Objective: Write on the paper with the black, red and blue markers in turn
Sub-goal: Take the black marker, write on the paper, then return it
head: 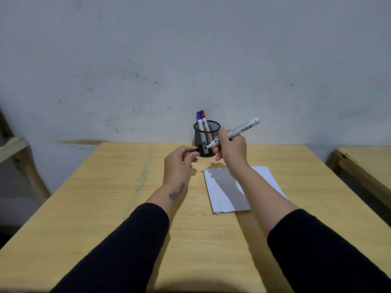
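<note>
My right hand (231,148) grips the uncapped black marker (243,129), white-bodied, its black tip pointing left and down toward the holder. The black cap (195,151) is pinched in the fingers of my left hand (178,163), a short gap from the tip. Both hands hover above the table, in front of a black mesh pen holder (207,137). The blue marker (198,118) and red marker (203,117) stand upright inside it, caps up. A white sheet of paper (220,195) lies on the table below my right forearm, partly in its shadow.
The wooden table (105,197) stands against a scuffed grey-white wall (190,60). Another wooden table (368,163) stands at the right, across a gap. Part of a wooden frame (14,149) shows at the left edge.
</note>
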Available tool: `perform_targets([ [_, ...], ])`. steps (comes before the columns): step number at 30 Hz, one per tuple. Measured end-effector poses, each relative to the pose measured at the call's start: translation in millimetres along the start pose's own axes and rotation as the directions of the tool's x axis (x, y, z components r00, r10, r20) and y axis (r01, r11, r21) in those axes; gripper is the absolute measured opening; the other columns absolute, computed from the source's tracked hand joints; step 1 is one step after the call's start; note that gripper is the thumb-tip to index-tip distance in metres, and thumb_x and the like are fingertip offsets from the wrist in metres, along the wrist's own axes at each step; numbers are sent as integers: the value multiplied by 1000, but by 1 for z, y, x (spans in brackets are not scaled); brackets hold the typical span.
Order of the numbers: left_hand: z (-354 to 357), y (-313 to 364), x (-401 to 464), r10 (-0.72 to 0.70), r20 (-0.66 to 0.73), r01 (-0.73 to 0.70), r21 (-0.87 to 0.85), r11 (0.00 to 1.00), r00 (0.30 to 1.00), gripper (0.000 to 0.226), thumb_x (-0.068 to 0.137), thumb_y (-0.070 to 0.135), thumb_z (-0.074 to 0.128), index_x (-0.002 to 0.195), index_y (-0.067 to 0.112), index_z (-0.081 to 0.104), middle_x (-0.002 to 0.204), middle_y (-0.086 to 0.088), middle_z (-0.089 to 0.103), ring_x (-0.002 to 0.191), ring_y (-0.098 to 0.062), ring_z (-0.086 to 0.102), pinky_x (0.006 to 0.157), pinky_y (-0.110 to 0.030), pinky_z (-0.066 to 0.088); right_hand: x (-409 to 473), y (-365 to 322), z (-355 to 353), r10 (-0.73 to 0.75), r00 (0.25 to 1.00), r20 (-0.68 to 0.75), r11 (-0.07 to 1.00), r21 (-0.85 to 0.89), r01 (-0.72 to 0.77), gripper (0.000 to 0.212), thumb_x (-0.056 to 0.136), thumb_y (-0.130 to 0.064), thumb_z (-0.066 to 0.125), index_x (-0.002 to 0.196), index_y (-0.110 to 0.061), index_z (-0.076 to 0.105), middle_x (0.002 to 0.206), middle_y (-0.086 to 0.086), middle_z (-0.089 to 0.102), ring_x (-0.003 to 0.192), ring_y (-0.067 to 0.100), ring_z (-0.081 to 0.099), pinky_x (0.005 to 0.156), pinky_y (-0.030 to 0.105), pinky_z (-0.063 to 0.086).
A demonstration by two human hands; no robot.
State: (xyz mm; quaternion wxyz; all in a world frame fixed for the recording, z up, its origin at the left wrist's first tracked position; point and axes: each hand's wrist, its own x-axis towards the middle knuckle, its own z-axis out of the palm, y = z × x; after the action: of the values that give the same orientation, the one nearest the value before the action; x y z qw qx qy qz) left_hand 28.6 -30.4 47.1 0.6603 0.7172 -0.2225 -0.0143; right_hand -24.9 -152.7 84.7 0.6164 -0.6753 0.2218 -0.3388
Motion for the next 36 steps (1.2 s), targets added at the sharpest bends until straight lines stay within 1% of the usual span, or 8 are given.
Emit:
perform_targets([
  [8,3,30,-2,36,41,-29,-151,988,999,15,86,2,63,97,11,69,83,-3,70,67,-1,65,63,-11,50,-10,-30,-1,-81,997,0,996,-25,81,37,90,-21,47,56,-12,55,48,11,55,32,17,43,37,23,40],
  [14,9,35,-12,48,55,-44,-82,996,997,14,85,5,66,97,11,70,84,-5,71,70,-5,65,67,-15,52,-16,-24,-2,-66,998,-15,997,-52,65,39,89,-24,46,53,-11,52,50,10,56,38,16,44,42,26,36],
  [21,16,41,-27,199,-19,-195,112,974,980,14,85,3,65,94,10,72,74,11,66,65,14,62,65,-2,45,-20,-13,0,88,994,-70,996,27,-87,35,89,-23,47,57,-9,52,41,3,48,36,15,40,39,23,32],
  [26,11,34,-19,127,-43,-117,185,976,991,13,86,9,65,97,11,73,79,2,68,74,-7,63,65,-6,43,-18,-20,-5,139,986,89,963,-245,-113,56,96,-45,43,55,-8,56,47,6,57,39,20,47,42,25,39],
  [28,5,31,-13,99,-64,-82,231,970,993,13,87,10,64,98,10,73,83,-2,70,76,-10,62,62,-7,42,-18,-25,-8,76,991,113,867,-498,-10,57,96,-49,40,59,-9,56,57,10,64,49,24,57,49,29,47],
  [30,1,29,-6,82,-67,-61,270,961,994,14,88,11,63,98,11,73,86,-5,72,79,-14,64,64,-12,42,-19,-24,-12,-177,979,98,619,-762,188,37,94,-37,47,73,-9,57,80,11,68,70,31,63,58,32,46],
  [33,2,31,-3,83,-26,-72,280,957,996,14,88,10,62,96,13,73,87,-4,72,81,-15,64,69,-18,43,-18,-13,-16,-485,813,323,317,-801,507,16,85,-12,62,101,-14,63,106,4,58,81,29,57,54,33,40],
  [36,6,36,-5,103,2,-100,241,965,995,17,89,9,61,101,14,72,91,0,70,88,-14,65,70,-11,42,-9,3,-15,-549,732,404,181,-797,576,19,76,-4,69,90,-17,72,89,2,66,73,30,58,51,30,34],
])
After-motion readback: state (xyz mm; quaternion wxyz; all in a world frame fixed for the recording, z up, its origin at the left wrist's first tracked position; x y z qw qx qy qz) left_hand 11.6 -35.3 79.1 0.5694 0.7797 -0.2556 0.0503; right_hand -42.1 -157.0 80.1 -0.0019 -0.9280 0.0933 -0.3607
